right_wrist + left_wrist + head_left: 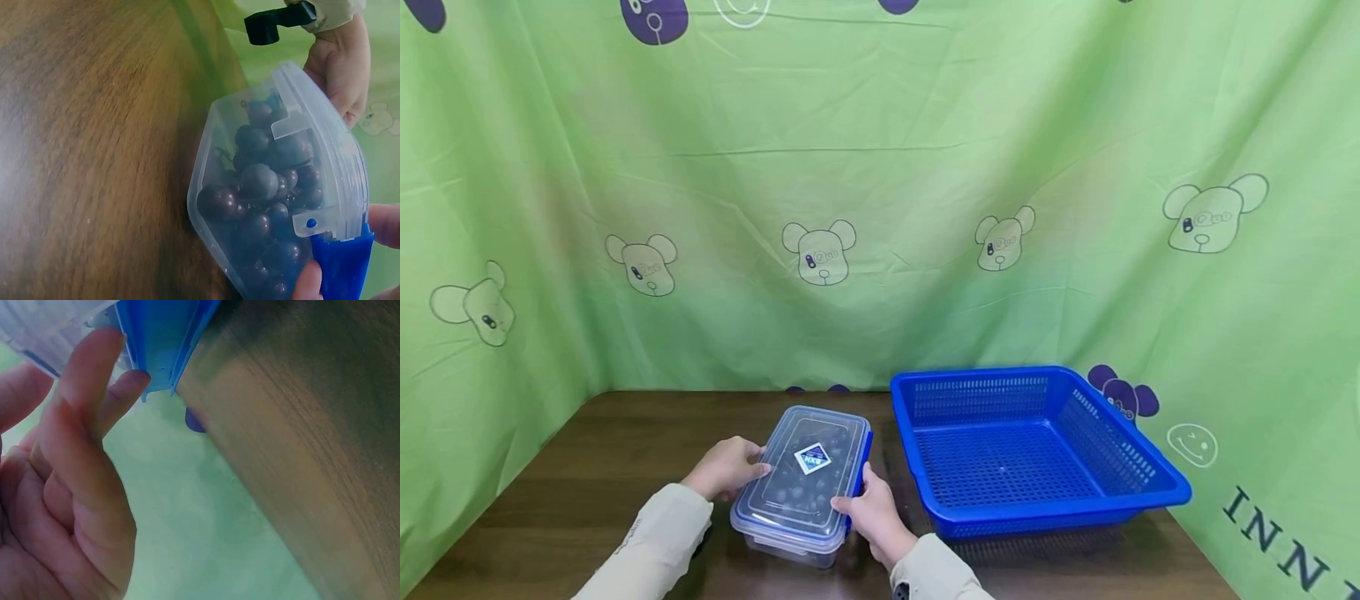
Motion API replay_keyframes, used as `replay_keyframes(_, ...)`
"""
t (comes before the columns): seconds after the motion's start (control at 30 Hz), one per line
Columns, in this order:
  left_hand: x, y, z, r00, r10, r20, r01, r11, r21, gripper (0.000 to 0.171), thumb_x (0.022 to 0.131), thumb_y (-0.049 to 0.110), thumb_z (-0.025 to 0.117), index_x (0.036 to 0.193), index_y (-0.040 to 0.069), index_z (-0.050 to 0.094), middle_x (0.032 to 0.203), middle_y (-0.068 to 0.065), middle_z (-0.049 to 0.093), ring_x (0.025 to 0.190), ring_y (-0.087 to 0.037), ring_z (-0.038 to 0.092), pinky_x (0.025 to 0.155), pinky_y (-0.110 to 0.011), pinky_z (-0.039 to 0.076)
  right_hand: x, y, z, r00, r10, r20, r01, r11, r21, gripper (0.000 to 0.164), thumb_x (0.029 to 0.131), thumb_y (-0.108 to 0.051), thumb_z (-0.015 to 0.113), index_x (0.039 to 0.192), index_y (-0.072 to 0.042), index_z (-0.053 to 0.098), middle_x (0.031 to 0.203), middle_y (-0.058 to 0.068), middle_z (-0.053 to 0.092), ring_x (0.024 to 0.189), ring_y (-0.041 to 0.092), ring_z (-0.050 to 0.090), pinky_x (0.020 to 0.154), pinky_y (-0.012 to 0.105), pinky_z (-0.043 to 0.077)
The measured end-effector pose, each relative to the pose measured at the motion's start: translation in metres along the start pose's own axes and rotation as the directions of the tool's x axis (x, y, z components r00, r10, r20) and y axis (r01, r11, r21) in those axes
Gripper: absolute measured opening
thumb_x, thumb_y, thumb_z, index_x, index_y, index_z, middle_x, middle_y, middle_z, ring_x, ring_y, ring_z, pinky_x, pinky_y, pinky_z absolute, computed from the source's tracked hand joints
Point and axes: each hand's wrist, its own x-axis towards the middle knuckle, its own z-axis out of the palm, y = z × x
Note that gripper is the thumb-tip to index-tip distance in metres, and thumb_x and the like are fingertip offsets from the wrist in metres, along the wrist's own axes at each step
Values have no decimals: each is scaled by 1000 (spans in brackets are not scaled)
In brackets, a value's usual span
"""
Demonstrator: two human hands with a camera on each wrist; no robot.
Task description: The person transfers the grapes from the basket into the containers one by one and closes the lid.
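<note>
A clear plastic food container with a lid and a diamond-shaped label sits at the middle front of the table. Dark round grapes show through its wall in the right wrist view. My left hand holds the container's left side, thumb over the lid edge; in the left wrist view its fingers touch the wall beside a blue latch flap that stands out from it. My right hand grips the right side, thumb on the lid and a fingertip by a blue latch.
A blue perforated plastic basket stands to the right of the container on the brown wooden table. Green cloth with bear heads hangs behind and at both sides. A black strap piece is at the left wrist.
</note>
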Motion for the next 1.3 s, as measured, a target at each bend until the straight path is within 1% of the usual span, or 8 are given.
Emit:
replay_keyframes(0.2,-2,-6,0,1000,-13,-10,12,1000,-16,31,88,12,67,112,-7,67,59,-4,57,36,-8,34,38,-22,37,1,-3,5,1000,1,-22,-3,994,-110,77,79,8,64,137,26,17,132,44,38,107,41,59,88,46,50)
replay_keyframes(0.33,-4,-7,2,1000,-25,-17,24,999,-27,23,88,12,67,104,-6,71,57,-1,56,38,-8,35,39,-22,36,0,-5,9,998,49,-37,-54,988,-146,78,79,8,63,139,24,16,131,48,28,97,43,59,70,49,55)
replay_keyframes(0.43,-6,-6,5,1000,-22,-7,22,999,-33,22,89,12,67,102,-6,71,57,0,56,39,-7,38,39,-22,37,-3,-5,11,996,61,-64,-72,979,-190,79,77,8,62,139,24,15,122,43,31,91,43,57,58,48,55)
replay_keyframes(0.67,-5,-4,9,1000,-16,-3,16,1000,-15,19,89,12,68,98,-3,73,70,-8,64,41,-8,44,39,-22,39,-4,-8,9,996,54,-73,-73,956,-283,79,74,9,62,136,27,17,118,39,36,89,44,54,52,44,55)
replay_keyframes(0.8,-3,-2,4,1000,-22,4,22,1000,-19,24,88,11,67,105,-6,71,81,-9,66,43,-9,46,40,-23,39,0,-12,11,995,63,-71,-82,949,-303,78,75,8,62,137,26,18,120,40,35,90,43,53,52,42,55)
replay_keyframes(0.97,-3,-3,2,1000,-13,-6,13,1000,-24,14,88,9,67,93,-3,74,65,-3,59,41,-8,43,39,-21,35,1,-16,12,994,61,-87,-88,932,-351,77,75,8,64,137,25,22,118,39,39,88,41,53,52,42,55)
replay_keyframes(1.17,-2,-1,3,1000,13,-17,-13,1000,-15,12,87,9,68,84,-1,74,59,-1,55,41,-9,43,39,-22,37,1,-19,10,996,4,-87,-46,873,-485,76,72,4,67,134,26,29,113,38,44,94,43,50,82,52,47)
replay_keyframes(1.3,0,2,1,1000,0,-16,-1,999,-39,11,87,8,68,85,-1,74,58,-1,56,39,-8,42,38,-21,37,3,-20,7,997,9,-77,-47,864,-501,76,73,3,67,134,26,28,110,36,44,89,42,50,71,47,51)
